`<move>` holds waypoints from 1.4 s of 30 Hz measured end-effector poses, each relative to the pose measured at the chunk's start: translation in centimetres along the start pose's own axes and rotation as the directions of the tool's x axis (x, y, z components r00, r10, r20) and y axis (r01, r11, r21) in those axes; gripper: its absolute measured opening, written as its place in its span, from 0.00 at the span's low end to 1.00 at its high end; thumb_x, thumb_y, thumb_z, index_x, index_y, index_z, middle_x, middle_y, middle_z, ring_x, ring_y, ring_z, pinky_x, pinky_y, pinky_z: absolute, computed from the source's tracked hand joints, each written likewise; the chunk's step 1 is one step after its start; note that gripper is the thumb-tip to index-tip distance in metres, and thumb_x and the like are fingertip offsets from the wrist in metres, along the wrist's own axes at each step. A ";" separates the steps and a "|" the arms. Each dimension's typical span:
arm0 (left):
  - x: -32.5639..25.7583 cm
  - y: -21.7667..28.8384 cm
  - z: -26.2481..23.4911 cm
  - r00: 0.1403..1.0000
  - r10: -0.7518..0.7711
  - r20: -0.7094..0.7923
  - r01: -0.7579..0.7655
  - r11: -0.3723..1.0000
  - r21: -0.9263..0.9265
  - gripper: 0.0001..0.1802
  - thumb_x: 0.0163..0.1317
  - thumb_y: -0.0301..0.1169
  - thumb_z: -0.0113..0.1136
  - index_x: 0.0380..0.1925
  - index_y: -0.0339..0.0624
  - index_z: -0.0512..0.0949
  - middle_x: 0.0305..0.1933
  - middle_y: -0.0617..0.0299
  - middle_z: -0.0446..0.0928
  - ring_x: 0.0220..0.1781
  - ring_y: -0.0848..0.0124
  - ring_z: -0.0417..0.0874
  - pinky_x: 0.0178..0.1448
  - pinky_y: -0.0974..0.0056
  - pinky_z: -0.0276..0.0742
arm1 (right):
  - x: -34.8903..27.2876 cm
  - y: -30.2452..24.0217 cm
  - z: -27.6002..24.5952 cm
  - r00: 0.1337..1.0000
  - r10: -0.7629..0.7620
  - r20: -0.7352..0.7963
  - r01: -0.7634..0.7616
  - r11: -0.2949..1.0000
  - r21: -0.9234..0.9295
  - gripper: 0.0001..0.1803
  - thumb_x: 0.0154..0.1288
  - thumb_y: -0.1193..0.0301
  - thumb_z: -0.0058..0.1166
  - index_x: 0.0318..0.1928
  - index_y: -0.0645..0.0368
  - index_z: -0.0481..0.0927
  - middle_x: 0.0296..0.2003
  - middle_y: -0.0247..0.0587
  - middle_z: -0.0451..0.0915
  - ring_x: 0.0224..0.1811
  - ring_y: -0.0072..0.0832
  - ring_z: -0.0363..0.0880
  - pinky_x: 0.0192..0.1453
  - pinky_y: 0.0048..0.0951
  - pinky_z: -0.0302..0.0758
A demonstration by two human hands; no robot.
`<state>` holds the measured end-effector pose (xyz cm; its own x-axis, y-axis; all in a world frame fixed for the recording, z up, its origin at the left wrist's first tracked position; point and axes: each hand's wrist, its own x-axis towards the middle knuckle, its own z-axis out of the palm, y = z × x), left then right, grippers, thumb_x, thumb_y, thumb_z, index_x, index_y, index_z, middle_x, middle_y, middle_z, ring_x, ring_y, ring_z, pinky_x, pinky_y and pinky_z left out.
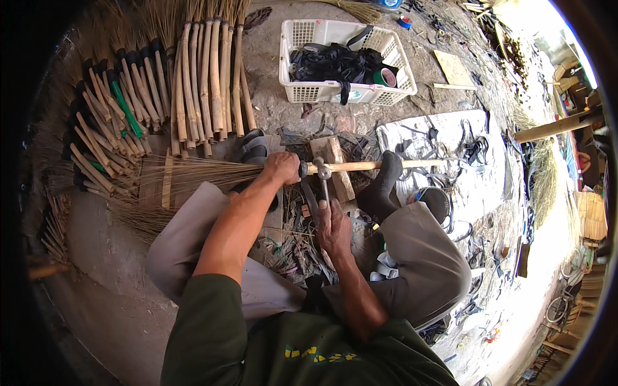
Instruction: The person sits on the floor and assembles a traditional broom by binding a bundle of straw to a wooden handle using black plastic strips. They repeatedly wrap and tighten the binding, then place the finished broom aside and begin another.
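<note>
A broom lies crosswise before me, its thin bristles fanning left and its pale bamboo handle pointing right. My left hand is closed around its neck, just left of a black band wound there. In my right hand is a hammer, held upright by the shaft, its metal head over the handle beside the band. A dark strip hangs from the band toward my right fingers; whether they hold it too, I cannot tell. Under the handle sits a wooden block.
My dark-covered foot is against the handle, right of the block. Several finished-looking brooms are stacked at left. A white plastic crate with black strips and a tape roll stands ahead. A pale sheet and scraps cover the floor at right.
</note>
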<state>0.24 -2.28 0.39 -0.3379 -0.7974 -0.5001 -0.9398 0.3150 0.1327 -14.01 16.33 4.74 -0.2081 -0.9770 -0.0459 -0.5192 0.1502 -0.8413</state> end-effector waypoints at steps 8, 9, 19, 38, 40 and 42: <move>0.2 -1.0 0.6 0.998 0.052 0.017 -0.050 0.994 -0.097 0.16 0.50 0.32 0.65 0.39 0.39 0.87 0.42 0.46 0.87 0.47 0.52 0.89 0.52 0.53 0.84 | 2.6 -0.6 1.2 0.993 0.044 0.109 -0.001 0.930 -0.368 0.21 0.80 0.55 0.40 0.37 0.61 0.71 0.23 0.60 0.78 0.28 0.62 0.79 0.32 0.58 0.70; 0.1 -1.0 0.7 0.998 0.055 0.000 -0.055 0.993 -0.103 0.16 0.50 0.32 0.65 0.39 0.38 0.87 0.42 0.45 0.87 0.47 0.51 0.89 0.52 0.52 0.84 | 2.6 -0.7 1.2 0.991 0.091 0.103 -0.051 0.939 -0.340 0.22 0.80 0.54 0.38 0.37 0.60 0.71 0.23 0.60 0.78 0.28 0.61 0.79 0.32 0.58 0.70; 0.4 -0.9 1.3 0.999 0.039 0.002 -0.039 0.994 -0.106 0.15 0.49 0.28 0.65 0.38 0.37 0.87 0.42 0.43 0.86 0.48 0.49 0.88 0.53 0.51 0.84 | 2.2 0.4 1.3 0.995 -0.095 0.009 0.094 0.952 -0.291 0.14 0.78 0.61 0.46 0.38 0.59 0.71 0.22 0.57 0.78 0.26 0.61 0.78 0.31 0.56 0.72; -0.1 -0.9 2.2 0.995 0.032 -0.094 -0.046 0.988 -0.149 0.10 0.49 0.30 0.63 0.28 0.35 0.86 0.35 0.43 0.86 0.42 0.49 0.89 0.47 0.50 0.85 | 1.2 2.9 3.7 0.985 0.103 0.136 -0.051 0.937 -0.345 0.22 0.81 0.52 0.34 0.40 0.57 0.70 0.26 0.65 0.79 0.30 0.67 0.78 0.34 0.64 0.71; 0.0 -1.0 1.9 0.995 0.054 -0.089 -0.065 0.991 -0.115 0.11 0.49 0.31 0.64 0.29 0.35 0.86 0.36 0.44 0.86 0.43 0.50 0.89 0.47 0.49 0.85 | 0.1 4.0 4.1 0.974 0.178 0.141 -0.127 0.941 -0.312 0.22 0.81 0.52 0.34 0.42 0.57 0.71 0.28 0.65 0.80 0.33 0.67 0.78 0.36 0.64 0.71; 0.0 -0.9 1.4 0.997 0.068 -0.020 -0.069 0.996 -0.053 0.13 0.50 0.34 0.67 0.32 0.36 0.86 0.39 0.44 0.86 0.45 0.50 0.89 0.48 0.49 0.84 | -1.5 5.6 4.7 0.975 0.170 0.143 -0.126 0.954 -0.272 0.22 0.80 0.52 0.35 0.44 0.57 0.72 0.30 0.65 0.80 0.35 0.67 0.79 0.38 0.63 0.72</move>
<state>1.14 -1.90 -0.92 -0.4020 -0.7843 -0.4725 -0.9156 0.3417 0.2119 -12.71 17.90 -2.44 -0.1729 -0.9488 -0.2644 -0.6944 0.3078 -0.6504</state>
